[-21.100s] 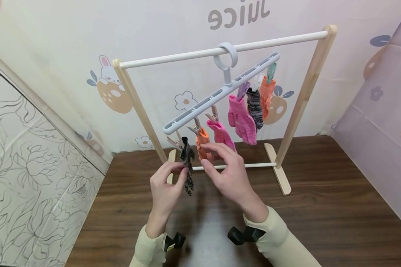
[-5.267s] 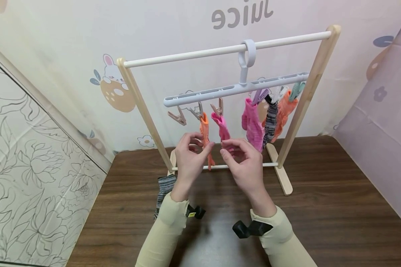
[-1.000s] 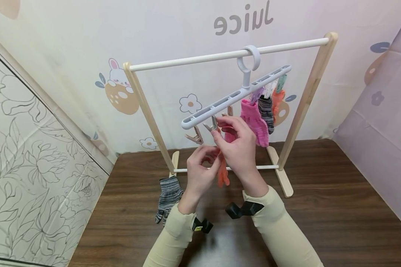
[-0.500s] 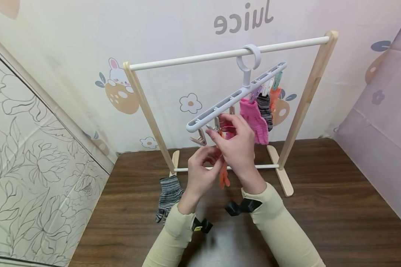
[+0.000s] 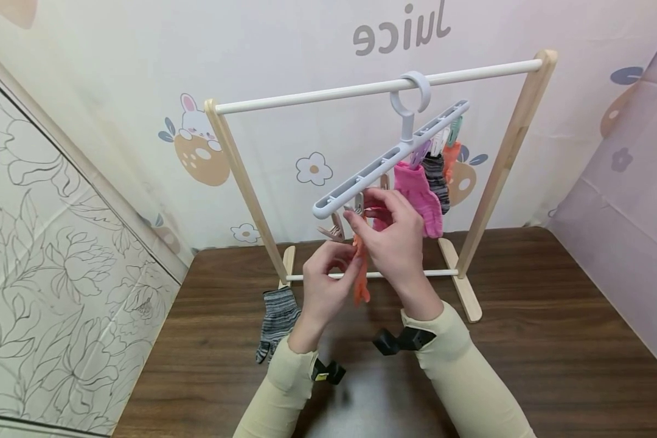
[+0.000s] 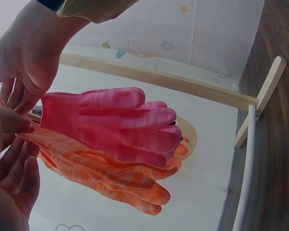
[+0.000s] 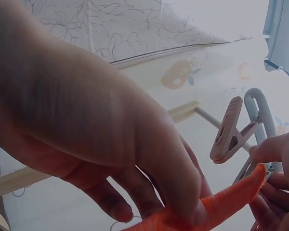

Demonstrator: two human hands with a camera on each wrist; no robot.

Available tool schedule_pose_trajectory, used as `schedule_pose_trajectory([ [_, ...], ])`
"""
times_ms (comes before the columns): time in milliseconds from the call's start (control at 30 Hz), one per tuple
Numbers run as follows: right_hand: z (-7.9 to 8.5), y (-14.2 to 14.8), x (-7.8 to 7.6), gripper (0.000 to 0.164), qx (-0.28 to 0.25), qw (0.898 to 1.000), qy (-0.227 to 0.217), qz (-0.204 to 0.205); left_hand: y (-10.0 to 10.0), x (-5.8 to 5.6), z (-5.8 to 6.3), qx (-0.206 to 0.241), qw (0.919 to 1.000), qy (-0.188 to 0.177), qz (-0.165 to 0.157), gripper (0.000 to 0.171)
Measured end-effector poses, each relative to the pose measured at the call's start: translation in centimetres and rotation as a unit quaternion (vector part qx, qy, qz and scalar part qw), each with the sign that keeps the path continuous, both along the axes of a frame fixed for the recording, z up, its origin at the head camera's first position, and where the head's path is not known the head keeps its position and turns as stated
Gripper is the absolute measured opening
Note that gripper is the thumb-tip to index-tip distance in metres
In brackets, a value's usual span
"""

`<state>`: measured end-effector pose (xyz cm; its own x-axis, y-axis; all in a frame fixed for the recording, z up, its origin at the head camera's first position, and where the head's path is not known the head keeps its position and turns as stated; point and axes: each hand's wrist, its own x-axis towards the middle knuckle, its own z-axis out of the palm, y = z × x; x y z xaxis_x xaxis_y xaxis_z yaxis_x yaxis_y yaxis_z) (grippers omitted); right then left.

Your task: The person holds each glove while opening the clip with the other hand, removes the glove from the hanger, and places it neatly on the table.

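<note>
Pinched the orange glove (image 5: 362,283) near its cuff with the left hand (image 5: 328,280), thumb pressed against bent fingers with the cloth caught between. Held that glove below the near left part of the grey hanger (image 5: 385,158), with its fingers dangling toward the table (image 5: 553,340). Gripped the grey clip (image 5: 359,202) just above with the right hand (image 5: 396,240), nearly closed, thumb on one side and curled fingers on the other. Could not tell the clip's bite on the cuff, hidden behind those fingers.

Had the hanger hooked over the white rod (image 5: 306,94) of the wooden rack (image 5: 238,182) and turned at an angle, left end near, right end far. Saw a beige clip (image 5: 333,230) at the left end, just left of the grey one. Found a pink glove (image 6: 111,125) just beside the orange one, mostly covered by the right hand in the head view.

Saw, farther to the right, a purple clip (image 5: 420,154) with another pink glove (image 5: 418,198), then a white clip (image 5: 439,143) with a dark striped glove (image 5: 435,179), then a green clip (image 5: 454,129) with a second orange glove (image 5: 450,159) at the far end.

Noticed a grey striped glove (image 5: 277,316) lying on the table near the rack's left foot, partly covered by the left sleeve (image 5: 279,389).
</note>
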<state>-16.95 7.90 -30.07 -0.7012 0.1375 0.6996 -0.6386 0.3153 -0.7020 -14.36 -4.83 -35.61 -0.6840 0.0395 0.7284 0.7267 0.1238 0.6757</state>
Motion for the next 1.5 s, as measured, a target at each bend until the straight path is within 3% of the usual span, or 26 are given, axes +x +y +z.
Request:
schedule_pose_trajectory([
  [200, -0.1, 0.2, -0.1, 0.037, -0.004, 1.000, 0.014, 0.013, -0.2, 0.1, -0.1, 0.009, 0.9999, -0.009, 0.003, 0.012],
  [633, 0.1, 0.5, -0.2, 0.031, 0.020, 0.999, 0.026, -0.005, -0.5, 0.3, -0.2, 0.019, 0.9998, -0.007, 0.009, 0.011],
  [1067, 0.4, 0.3, -0.3, 0.027, 0.007, 1.000, 0.029, -0.007, -0.6, 0.4, -0.3, 0.020, 0.9993, -0.011, 0.029, 0.009],
  [1500, 0.4, 0.4, -0.3, 0.026, -0.007, 1.000, 0.026, -0.004, -0.6, 0.4, -1.2, 0.030, 0.9982, -0.027, 0.045, 0.009],
])
